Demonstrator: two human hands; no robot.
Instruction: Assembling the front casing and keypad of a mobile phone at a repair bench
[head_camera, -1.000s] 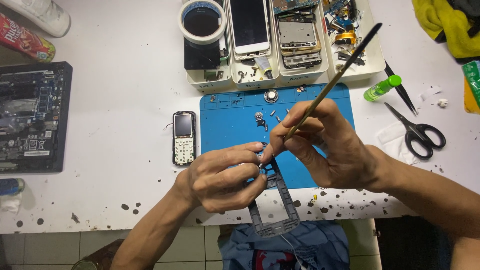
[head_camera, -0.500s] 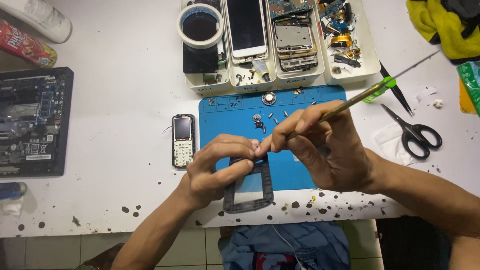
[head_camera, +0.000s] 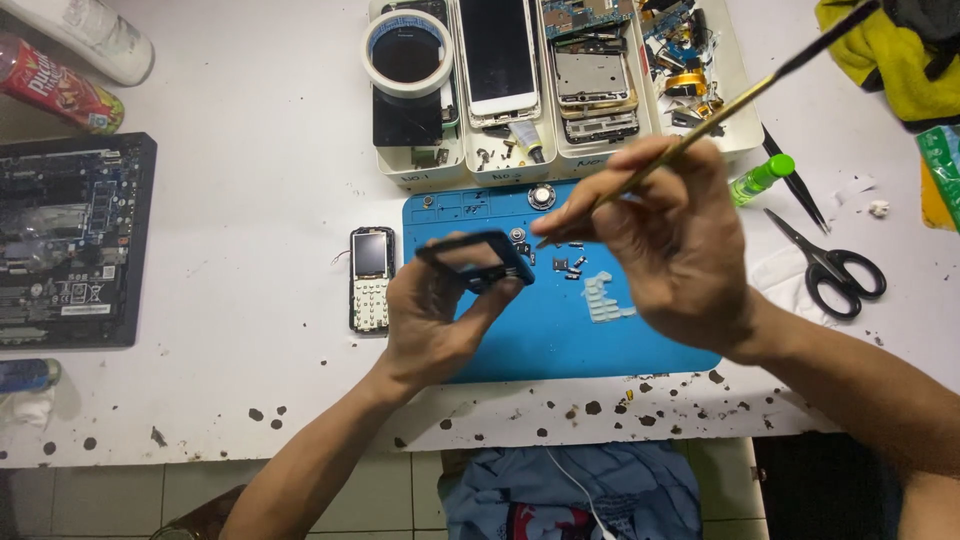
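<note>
L hand (head_camera: 430, 320) clamped on dark phone frame (head_camera: 475, 258), held tilted above blue mat (head_camera: 560, 330), long axis running left-right. R hand (head_camera: 670, 240) pinched shut on brush (head_camera: 720, 108), handle slanting up-right, tip pointing down-left, just right of frame's near end. Keypad (head_camera: 607, 298) & small screws on mat, below R hand.

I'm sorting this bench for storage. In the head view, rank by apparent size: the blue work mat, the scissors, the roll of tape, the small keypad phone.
1. blue work mat
2. scissors
3. roll of tape and small keypad phone: look alike, so unranked.
</note>
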